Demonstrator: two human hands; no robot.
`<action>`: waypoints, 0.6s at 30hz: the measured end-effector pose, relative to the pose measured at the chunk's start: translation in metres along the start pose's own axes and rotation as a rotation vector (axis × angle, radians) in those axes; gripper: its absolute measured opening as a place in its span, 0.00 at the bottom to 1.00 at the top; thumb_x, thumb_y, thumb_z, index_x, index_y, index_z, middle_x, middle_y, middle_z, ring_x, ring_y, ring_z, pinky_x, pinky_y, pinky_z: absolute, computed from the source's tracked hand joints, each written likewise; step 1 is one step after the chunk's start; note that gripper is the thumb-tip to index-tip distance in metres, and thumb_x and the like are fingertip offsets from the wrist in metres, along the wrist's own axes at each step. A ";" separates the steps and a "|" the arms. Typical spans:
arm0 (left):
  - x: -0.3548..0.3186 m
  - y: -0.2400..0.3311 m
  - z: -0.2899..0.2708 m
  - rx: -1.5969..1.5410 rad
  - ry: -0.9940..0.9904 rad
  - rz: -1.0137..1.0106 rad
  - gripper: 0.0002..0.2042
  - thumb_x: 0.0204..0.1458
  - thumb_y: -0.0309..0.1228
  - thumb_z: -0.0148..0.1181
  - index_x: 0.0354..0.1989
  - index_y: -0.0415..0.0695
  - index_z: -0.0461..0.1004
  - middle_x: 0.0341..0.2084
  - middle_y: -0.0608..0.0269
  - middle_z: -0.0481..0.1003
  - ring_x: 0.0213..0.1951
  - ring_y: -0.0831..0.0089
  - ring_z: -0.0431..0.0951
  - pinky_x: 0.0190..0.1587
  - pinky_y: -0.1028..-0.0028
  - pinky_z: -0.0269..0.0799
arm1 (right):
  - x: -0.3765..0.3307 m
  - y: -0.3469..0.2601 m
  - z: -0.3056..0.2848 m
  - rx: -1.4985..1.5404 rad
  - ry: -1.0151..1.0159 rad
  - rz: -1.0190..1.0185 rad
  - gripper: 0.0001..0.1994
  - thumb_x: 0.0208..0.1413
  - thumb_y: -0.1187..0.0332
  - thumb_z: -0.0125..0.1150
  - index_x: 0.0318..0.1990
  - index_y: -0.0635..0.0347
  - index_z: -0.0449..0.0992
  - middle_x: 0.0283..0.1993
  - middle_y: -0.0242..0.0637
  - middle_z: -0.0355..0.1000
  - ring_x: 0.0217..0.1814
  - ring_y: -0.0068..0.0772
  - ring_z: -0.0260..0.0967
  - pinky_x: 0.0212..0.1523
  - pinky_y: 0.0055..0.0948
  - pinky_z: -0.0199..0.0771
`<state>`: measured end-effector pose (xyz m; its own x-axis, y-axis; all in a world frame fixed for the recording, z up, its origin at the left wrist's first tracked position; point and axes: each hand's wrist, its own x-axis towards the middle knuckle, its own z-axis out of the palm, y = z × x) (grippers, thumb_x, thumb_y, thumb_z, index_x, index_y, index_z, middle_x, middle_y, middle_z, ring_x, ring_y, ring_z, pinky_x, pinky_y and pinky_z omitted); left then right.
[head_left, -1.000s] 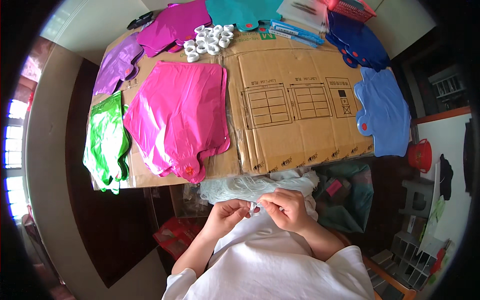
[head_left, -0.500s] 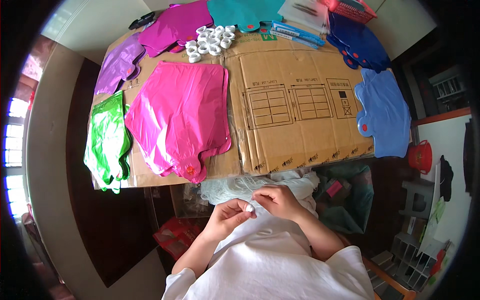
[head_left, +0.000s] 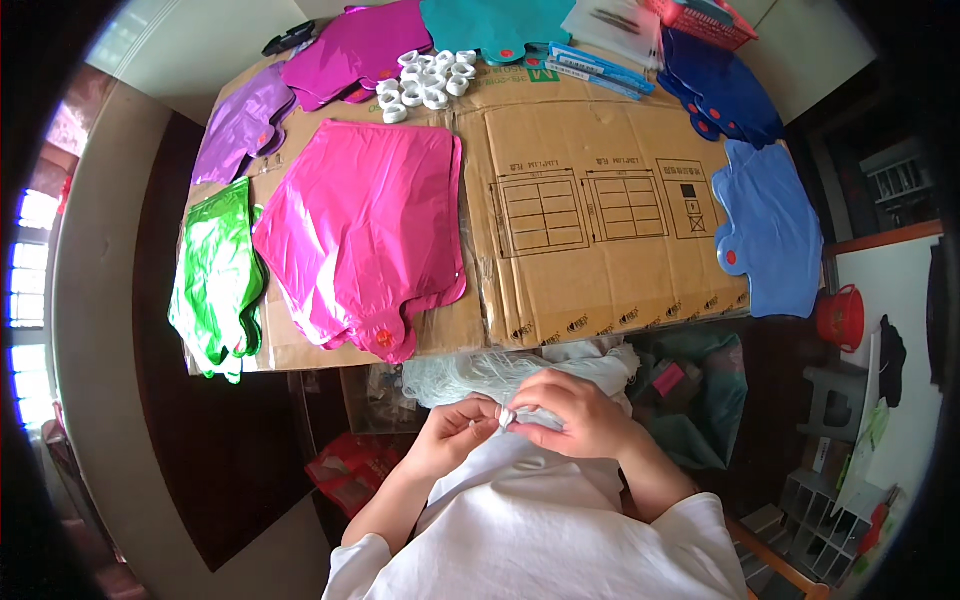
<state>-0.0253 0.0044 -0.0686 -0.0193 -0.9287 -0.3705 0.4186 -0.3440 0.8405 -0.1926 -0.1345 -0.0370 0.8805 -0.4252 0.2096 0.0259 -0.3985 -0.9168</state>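
My left hand (head_left: 459, 436) and my right hand (head_left: 578, 412) meet in front of my chest, below the table's near edge. Between their fingertips is a small white piece (head_left: 507, 418), partly covered by the fingers, so its full shape cannot be made out. The left thumb and forefinger pinch it from one side, and the right fingers close over it from the other. Just beyond the hands, a bundle of loose white string (head_left: 455, 374) lies under the table edge. Several small white rings (head_left: 434, 98) sit grouped at the back of the table.
Cardboard (head_left: 590, 290) covers the table. On it lie flat foil balloons: pink (head_left: 360, 230), green (head_left: 213, 280), light blue (head_left: 770, 230), dark blue (head_left: 715, 85), purple (head_left: 240, 125), magenta (head_left: 350, 55) and teal (head_left: 490, 25). A green plastic bag (head_left: 715, 420) hangs open at the right.
My right hand has moved left and closed in on the white piece at the left fingertips. The hands were slightly apart before. The things on the table have stayed as they were.
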 end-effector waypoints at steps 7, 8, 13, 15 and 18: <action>-0.001 0.010 0.003 0.117 -0.182 -0.002 0.06 0.52 0.23 0.53 0.37 0.37 0.74 0.36 0.64 0.71 0.41 0.76 0.68 0.46 0.76 0.60 | 0.002 0.018 -0.002 0.374 -0.277 0.119 0.11 0.45 0.71 0.67 0.34 0.61 0.72 0.35 0.33 0.69 0.34 0.26 0.69 0.35 0.25 0.71; -0.001 0.009 0.003 0.121 -0.188 -0.009 0.06 0.52 0.23 0.53 0.37 0.37 0.74 0.36 0.64 0.72 0.41 0.76 0.68 0.47 0.76 0.60 | 0.001 0.021 -0.002 0.373 -0.289 0.123 0.11 0.45 0.70 0.67 0.34 0.61 0.71 0.34 0.33 0.69 0.34 0.26 0.69 0.35 0.24 0.71; 0.001 0.011 0.003 0.136 -0.204 -0.056 0.07 0.53 0.24 0.53 0.37 0.37 0.75 0.36 0.63 0.72 0.41 0.76 0.68 0.47 0.76 0.60 | 0.000 0.024 -0.002 0.363 -0.326 0.140 0.11 0.45 0.69 0.67 0.30 0.62 0.70 0.31 0.33 0.69 0.30 0.25 0.69 0.32 0.24 0.70; 0.002 0.011 0.004 0.150 -0.212 -0.055 0.07 0.53 0.24 0.53 0.38 0.36 0.74 0.36 0.63 0.72 0.41 0.76 0.68 0.47 0.76 0.61 | 0.000 0.025 -0.002 0.343 -0.334 0.130 0.11 0.45 0.69 0.67 0.29 0.62 0.70 0.31 0.33 0.68 0.29 0.25 0.69 0.32 0.23 0.70; 0.002 0.010 0.007 0.066 -0.162 -0.107 0.07 0.54 0.23 0.51 0.38 0.36 0.74 0.36 0.64 0.73 0.40 0.79 0.69 0.45 0.78 0.62 | -0.001 0.024 -0.002 0.319 -0.327 0.133 0.10 0.45 0.69 0.67 0.29 0.62 0.70 0.30 0.32 0.68 0.29 0.25 0.69 0.31 0.23 0.69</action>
<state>-0.0277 -0.0021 -0.0588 -0.2087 -0.8945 -0.3955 0.3457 -0.4457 0.8257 -0.1936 -0.1454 -0.0589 0.9876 -0.1567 0.0122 0.0018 -0.0665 -0.9978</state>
